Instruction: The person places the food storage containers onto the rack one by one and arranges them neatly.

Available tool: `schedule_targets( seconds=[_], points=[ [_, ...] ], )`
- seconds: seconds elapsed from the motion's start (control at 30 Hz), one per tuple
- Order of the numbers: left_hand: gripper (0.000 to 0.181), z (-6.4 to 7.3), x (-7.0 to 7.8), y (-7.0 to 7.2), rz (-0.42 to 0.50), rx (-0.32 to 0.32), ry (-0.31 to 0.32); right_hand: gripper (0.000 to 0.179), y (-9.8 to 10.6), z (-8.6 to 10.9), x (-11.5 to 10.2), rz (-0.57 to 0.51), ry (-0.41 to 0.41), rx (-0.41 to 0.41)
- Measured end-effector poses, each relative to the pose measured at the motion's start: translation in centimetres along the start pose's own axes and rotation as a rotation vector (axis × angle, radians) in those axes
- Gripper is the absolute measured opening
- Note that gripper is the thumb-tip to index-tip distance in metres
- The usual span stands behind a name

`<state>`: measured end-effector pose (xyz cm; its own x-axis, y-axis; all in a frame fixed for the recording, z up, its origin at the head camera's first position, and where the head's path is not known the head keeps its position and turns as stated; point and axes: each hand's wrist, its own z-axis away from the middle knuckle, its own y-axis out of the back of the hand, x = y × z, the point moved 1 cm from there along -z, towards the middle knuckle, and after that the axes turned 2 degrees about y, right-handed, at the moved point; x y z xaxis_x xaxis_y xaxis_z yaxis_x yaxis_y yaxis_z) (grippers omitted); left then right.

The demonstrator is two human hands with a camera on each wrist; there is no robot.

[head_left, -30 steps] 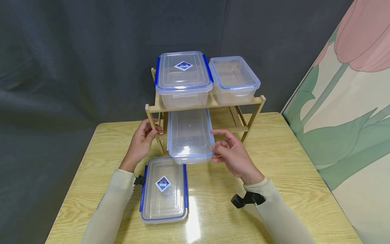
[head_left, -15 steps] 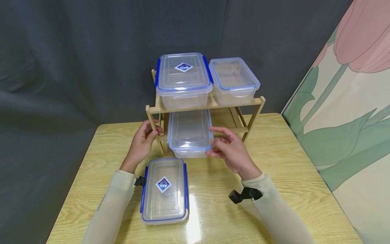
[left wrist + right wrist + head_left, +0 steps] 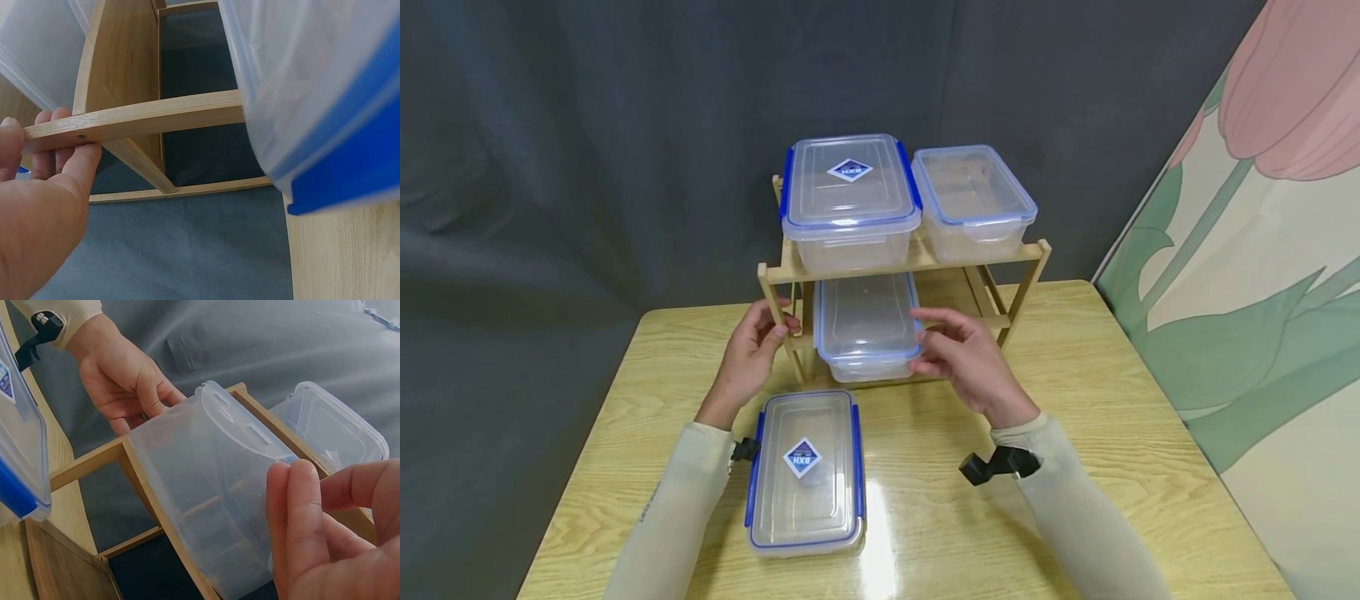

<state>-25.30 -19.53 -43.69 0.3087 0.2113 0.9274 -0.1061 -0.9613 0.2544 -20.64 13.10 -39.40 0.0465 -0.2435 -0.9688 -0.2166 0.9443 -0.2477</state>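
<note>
Clear box [image 3: 867, 321], frame ctr, now sits deeper in rack [image 3: 919, 264], so prob. almost seated; R hand [image 3: 966, 360] pinches its edge w/ fingers, L hand [image 3: 747, 354] grips front leg.

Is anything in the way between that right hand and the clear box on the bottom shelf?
No, nothing visible is. The right hand is at the side of the bottom-shelf box, seemingly touching it. The front box lies on the table, not between them.
</note>
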Motion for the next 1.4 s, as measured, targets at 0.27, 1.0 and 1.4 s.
schedule_targets(
  seconds=[0.27, 1.0, 1.4],
  points=[
    [0.035, 0.2, 0.0, -0.1, 0.013, -0.003, -0.005, 0.047, -0.2, -0.8, -0.2, -0.01, -0.009, 0.033],
    [0.035, 0.1, -0.2, -0.1, -0.001, -0.008, -0.03, 0.061, -0.5, -2.3, 0.1, -0.033, 0.014, 0.075],
    [0.034, 0.1, -0.2, -0.1, 0.013, -0.011, -0.045, 0.059, -0.7, -1.8, 0.3, -0.041, 0.029, 0.089]
  ],
)
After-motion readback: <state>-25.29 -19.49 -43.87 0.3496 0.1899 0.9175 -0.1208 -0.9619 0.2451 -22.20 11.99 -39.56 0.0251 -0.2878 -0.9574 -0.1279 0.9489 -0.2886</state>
